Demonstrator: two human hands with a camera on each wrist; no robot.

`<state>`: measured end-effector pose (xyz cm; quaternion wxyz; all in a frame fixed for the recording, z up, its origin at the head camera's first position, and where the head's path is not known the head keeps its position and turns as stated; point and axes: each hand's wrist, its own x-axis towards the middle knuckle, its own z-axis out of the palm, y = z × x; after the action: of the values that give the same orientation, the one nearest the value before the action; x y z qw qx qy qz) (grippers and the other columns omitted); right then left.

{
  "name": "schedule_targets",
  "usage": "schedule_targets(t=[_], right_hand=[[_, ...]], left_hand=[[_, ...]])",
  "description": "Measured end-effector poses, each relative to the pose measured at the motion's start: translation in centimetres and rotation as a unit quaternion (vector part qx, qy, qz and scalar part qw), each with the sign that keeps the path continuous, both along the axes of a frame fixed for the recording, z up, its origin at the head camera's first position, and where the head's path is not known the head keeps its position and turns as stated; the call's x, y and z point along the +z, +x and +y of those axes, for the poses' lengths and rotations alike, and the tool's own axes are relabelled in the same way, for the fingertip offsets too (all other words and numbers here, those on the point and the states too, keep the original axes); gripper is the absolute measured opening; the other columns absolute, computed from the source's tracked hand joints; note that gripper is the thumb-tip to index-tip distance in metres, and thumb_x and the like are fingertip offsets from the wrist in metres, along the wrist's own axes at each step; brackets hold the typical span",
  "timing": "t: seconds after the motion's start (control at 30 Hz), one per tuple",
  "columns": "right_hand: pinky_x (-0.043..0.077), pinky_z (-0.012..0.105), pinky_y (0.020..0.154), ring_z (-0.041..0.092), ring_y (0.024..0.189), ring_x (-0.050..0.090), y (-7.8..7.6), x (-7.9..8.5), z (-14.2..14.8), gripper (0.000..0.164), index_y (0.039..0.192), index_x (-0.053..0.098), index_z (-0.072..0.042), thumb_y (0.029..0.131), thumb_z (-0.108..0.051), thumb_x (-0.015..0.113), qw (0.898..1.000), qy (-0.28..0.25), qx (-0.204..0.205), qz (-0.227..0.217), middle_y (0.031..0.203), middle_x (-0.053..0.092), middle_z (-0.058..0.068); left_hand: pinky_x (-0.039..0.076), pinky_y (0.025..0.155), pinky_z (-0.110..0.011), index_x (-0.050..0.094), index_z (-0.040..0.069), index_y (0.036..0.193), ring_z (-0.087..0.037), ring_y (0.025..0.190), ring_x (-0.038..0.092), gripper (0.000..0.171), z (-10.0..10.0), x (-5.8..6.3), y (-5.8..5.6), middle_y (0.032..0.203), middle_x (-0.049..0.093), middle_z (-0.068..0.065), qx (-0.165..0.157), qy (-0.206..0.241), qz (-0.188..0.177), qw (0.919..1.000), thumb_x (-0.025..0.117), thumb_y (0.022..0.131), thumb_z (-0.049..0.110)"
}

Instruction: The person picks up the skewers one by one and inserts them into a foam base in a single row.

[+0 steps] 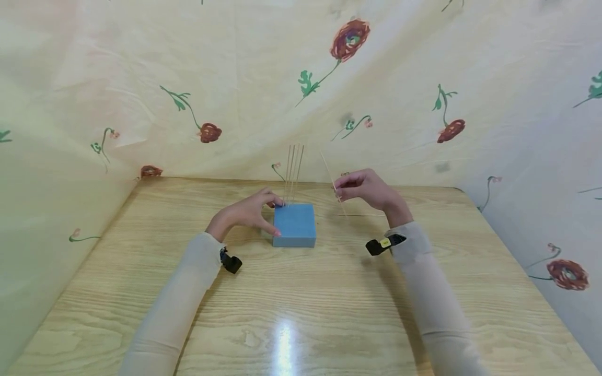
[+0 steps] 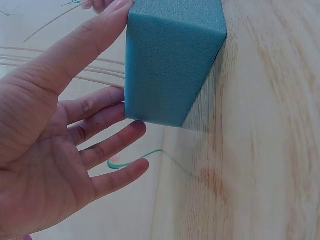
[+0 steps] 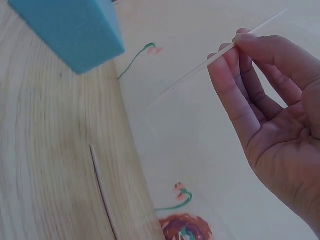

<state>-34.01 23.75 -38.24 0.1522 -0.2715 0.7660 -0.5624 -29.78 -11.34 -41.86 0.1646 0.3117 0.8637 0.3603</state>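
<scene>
A blue foam block [image 1: 294, 225] lies on the table, with several thin wooden sticks [image 1: 300, 162] standing upright from its back left part. My left hand [image 1: 254, 210] steadies it from the left, thumb at the front edge and index finger near the back corner by the sticks. In the left wrist view the ring and little fingers extend past the block [image 2: 170, 65]. To the right of the block, my right hand [image 1: 369, 189] pinches another thin stick [image 3: 187, 75] between thumb and fingertips. That stick is tilted in the air, its lower end toward the table.
One more stick [image 1: 359, 214] lies flat on the wooden table [image 1: 291, 292], below the right hand. A pale curtain with printed flowers [image 1: 263, 78] hangs behind the table and along both sides. Each wrist wears a small black camera [image 1: 231, 262].
</scene>
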Motion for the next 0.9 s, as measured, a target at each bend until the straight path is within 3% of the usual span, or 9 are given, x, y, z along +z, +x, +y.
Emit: schedule_targets(t=[0.27,0.47,0.73,0.9], right_hand=[[0.060,0.033,0.086,0.015,0.087,0.071,0.2,0.3,-2.2,0.013,0.106,0.074,-0.008,0.096,-0.003,0.068,1.000,-0.028,-0.010,0.005,0.095,0.074,0.002],[0.060,0.033,0.087,0.014,0.088,0.071,-0.1,0.4,-3.8,0.011,0.106,0.071,-0.002,0.098,-0.001,0.065,0.997,-0.078,-0.014,0.001,0.099,0.072,0.005],[0.060,0.027,0.081,0.013,0.084,0.070,0.1,0.3,-5.8,0.023,0.098,0.074,-0.010,0.096,0.009,0.061,0.984,-0.177,-0.004,-0.011,0.097,0.072,0.001],[0.060,0.027,0.081,0.013,0.084,0.070,0.0,0.1,-6.6,0.025,0.098,0.075,-0.011,0.096,0.009,0.061,0.980,-0.198,-0.004,-0.014,0.096,0.072,0.002]], left_hand=[[0.039,0.115,-0.051,0.052,0.002,0.144,-0.035,0.134,0.043,0.078,0.0,-0.1,0.0,0.137,0.043,-0.015,0.005,-0.002,-0.004,1.0000,0.090,0.080,0.025],[0.039,0.115,-0.050,0.052,0.002,0.144,-0.035,0.134,0.043,0.078,-0.1,0.1,0.0,0.136,0.044,-0.015,0.005,-0.003,0.000,1.0000,0.090,0.080,0.025],[0.039,0.115,-0.050,0.053,0.001,0.143,-0.036,0.133,0.044,0.078,0.0,-0.1,0.0,0.135,0.044,-0.015,0.004,0.002,-0.003,1.0000,0.090,0.079,0.025],[0.039,0.115,-0.050,0.052,0.003,0.144,-0.035,0.134,0.043,0.079,-0.1,-0.1,-0.1,0.136,0.044,-0.014,0.008,-0.005,-0.004,0.9999,0.090,0.079,0.027]])
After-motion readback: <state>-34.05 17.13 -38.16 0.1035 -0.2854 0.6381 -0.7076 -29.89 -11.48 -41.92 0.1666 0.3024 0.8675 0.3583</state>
